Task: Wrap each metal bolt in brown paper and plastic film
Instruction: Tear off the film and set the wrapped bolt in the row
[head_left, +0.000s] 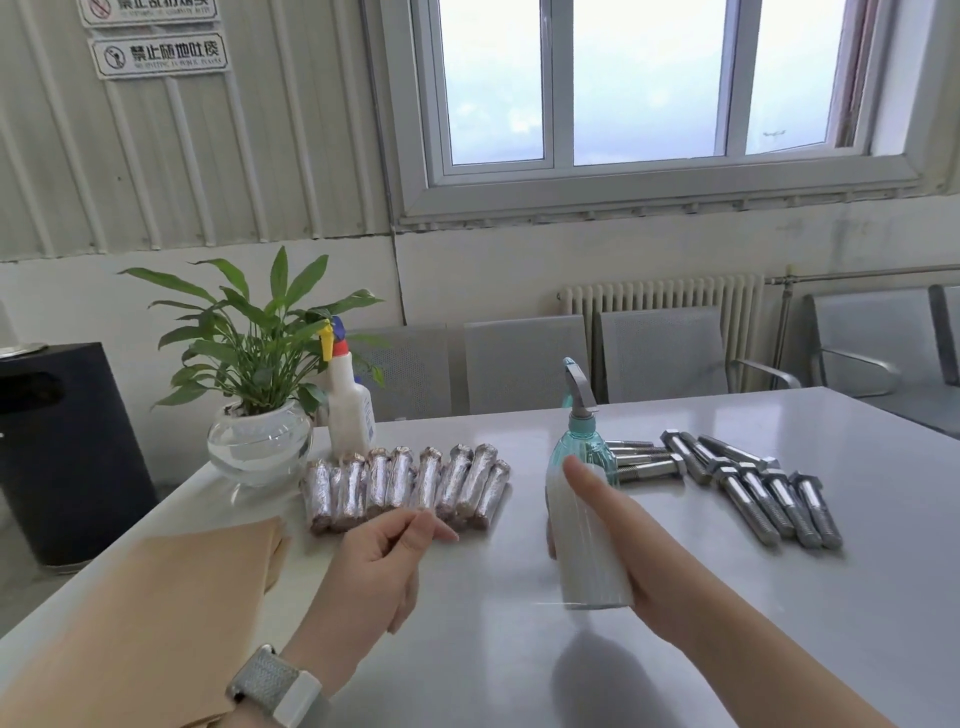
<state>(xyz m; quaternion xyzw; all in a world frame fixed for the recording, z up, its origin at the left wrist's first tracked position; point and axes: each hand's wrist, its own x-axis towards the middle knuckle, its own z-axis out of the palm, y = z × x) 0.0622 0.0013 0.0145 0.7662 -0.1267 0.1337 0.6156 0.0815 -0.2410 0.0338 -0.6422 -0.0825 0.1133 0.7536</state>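
Several wrapped bolts (405, 488) lie side by side in a row at the table's middle, shiny with film. Several bare metal bolts (763, 488) lie to the right. A stack of brown paper sheets (156, 613) covers the near left of the table. My right hand (623, 535) grips a white roll of plastic film (584, 540), held upright above the table. My left hand (387, 556) hovers just in front of the wrapped row, its fingers loosely curled, thumb and forefinger close together; I cannot tell whether they pinch the film's end.
A teal spray bottle (582, 436) stands behind the roll. A white spray bottle (350, 405) and a potted plant in a glass bowl (260, 441) stand at the far left. A black bin (62, 447) is off the table's left. Grey chairs (660, 353) line the wall.
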